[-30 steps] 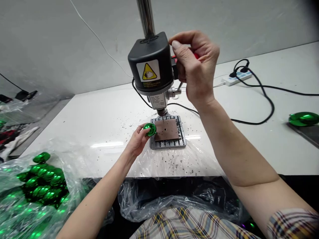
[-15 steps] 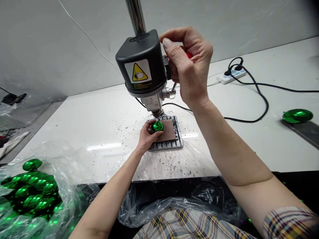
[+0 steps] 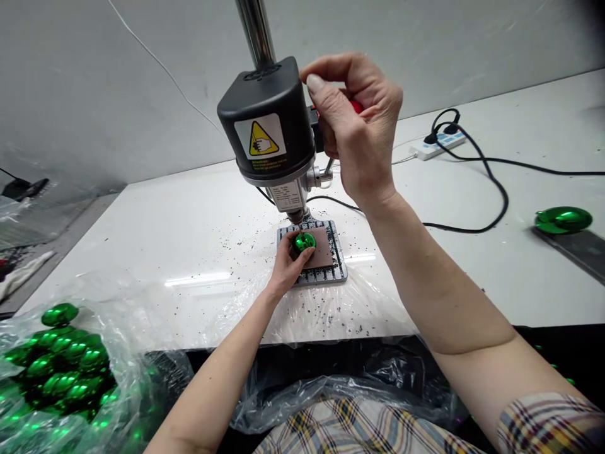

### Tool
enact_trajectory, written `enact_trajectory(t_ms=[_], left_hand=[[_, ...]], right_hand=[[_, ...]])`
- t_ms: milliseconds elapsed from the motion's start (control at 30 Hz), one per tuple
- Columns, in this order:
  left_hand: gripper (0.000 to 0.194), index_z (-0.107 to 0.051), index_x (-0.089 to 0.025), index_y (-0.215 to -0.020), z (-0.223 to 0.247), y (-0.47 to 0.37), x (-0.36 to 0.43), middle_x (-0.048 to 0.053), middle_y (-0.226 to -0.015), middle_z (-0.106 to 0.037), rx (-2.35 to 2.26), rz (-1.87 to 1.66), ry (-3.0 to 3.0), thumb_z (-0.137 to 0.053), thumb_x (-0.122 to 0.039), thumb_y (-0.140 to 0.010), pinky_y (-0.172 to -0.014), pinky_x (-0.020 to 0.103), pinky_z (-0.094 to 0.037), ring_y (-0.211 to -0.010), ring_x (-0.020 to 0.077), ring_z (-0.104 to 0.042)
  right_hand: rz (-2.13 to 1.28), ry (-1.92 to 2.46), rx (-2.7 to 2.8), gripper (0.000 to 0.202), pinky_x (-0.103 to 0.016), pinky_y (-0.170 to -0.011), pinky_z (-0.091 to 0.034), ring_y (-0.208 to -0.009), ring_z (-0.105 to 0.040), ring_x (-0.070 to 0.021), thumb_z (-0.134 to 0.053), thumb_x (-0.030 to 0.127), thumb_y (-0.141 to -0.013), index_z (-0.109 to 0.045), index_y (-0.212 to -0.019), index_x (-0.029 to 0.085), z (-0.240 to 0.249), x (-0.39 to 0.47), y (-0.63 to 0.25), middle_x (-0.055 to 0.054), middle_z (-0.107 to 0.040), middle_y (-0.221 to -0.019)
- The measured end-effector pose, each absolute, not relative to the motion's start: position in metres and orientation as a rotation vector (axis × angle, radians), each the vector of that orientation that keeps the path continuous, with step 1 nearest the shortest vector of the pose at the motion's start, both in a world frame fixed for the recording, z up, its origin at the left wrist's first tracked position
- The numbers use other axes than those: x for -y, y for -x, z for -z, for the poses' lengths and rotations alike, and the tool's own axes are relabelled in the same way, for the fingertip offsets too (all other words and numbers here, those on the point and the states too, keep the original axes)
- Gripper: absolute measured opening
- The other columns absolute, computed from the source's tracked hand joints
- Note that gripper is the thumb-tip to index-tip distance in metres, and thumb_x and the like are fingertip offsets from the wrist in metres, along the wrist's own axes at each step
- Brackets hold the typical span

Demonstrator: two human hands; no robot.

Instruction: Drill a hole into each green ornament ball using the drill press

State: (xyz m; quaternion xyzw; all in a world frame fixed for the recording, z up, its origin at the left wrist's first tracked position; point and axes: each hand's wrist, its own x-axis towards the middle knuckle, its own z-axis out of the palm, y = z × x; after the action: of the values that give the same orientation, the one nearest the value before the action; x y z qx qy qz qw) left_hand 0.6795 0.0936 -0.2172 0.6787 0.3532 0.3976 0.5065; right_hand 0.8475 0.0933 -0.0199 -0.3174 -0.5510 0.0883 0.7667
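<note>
Between the thumb and fingers of my left hand (image 3: pixel 289 261) is a shiny green bauble (image 3: pixel 305 241). It rests on a brown board (image 3: pixel 324 247) over the slotted metal base (image 3: pixel 338 271) of a small drill press (image 3: pixel 267 120), right below the chuck (image 3: pixel 295 217). Whether the bit touches the bauble is too small to tell. My right hand (image 3: pixel 362 126) is closed around the feed lever of the press at its upper right. A red part (image 3: pixel 357 106) shows behind the fingers, and the lever's metal rod (image 3: pixel 329 166) comes out below them.
At the lower left, a clear plastic bag (image 3: pixel 132 372) holds several green baubles (image 3: pixel 70 359). A power strip (image 3: pixel 438 145) with a black cable (image 3: pixel 501 195) lies at the back right. Another green piece (image 3: pixel 563 219) sits on a dark bar (image 3: pixel 574 252). Dark shavings dot the white table (image 3: pixel 189 227).
My left hand has shifted slightly to the right, carrying the green bauble across the board. My right hand stays on the lever in nearly the same place.
</note>
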Motion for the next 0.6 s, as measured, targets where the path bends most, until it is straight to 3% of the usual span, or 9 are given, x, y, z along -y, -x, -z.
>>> enact_trajectory(t_ms=[100, 300, 400, 600], left_hand=[[0.053, -0.047, -0.022, -0.120, 0.220, -0.681, -0.094, 0.009, -0.117, -0.064, -0.846, -0.986, -1.598, -0.076, -0.045, -0.082, -0.099, 0.039, -0.049, -0.110, 0.0217, -0.061], [0.049, -0.052, -0.020, -0.119, 0.222, -0.682, -0.096, 0.009, -0.114, -0.063, -0.867, -0.985, -1.671, -0.074, -0.046, -0.084, -0.097, 0.039, -0.048, -0.108, 0.0219, -0.060], [0.049, -0.052, -0.020, -0.121, 0.225, -0.682, -0.098, 0.010, -0.116, -0.063, -0.868, -0.991, -1.684, -0.074, -0.045, -0.084, -0.099, 0.040, -0.047, -0.110, 0.0228, -0.060], [0.049, -0.054, -0.021, -0.121, 0.229, -0.681, -0.099, 0.010, -0.117, -0.062, -0.865, -1.006, -1.683, -0.075, -0.044, -0.083, -0.098, 0.040, -0.049, -0.111, 0.0233, -0.059]], right_hand=[[-0.209, 0.593, 1.169, 0.016, -0.027, -0.049, -0.040, -0.058, -0.050, -0.0112, -0.062, 0.040, -0.093, -0.063, -0.093, 0.024, 0.019, -0.091, -0.846, -0.001, -0.064, -0.089], [-0.102, 0.640, 1.204, 0.009, -0.027, -0.048, -0.037, -0.052, -0.042, -0.0098, -0.062, 0.035, -0.096, -0.062, -0.099, 0.027, 0.030, -0.081, -0.843, 0.001, -0.063, -0.089], [0.016, 0.721, 1.224, 0.016, -0.024, -0.048, -0.036, -0.052, -0.038, -0.0078, -0.057, 0.041, -0.100, -0.059, -0.106, 0.026, 0.039, -0.079, -0.843, 0.000, -0.064, -0.091], [0.125, 0.750, 1.241, 0.025, -0.024, -0.046, -0.035, -0.052, -0.045, -0.0070, -0.050, 0.051, -0.102, -0.059, -0.108, 0.028, 0.054, -0.070, -0.839, -0.001, -0.061, -0.091]])
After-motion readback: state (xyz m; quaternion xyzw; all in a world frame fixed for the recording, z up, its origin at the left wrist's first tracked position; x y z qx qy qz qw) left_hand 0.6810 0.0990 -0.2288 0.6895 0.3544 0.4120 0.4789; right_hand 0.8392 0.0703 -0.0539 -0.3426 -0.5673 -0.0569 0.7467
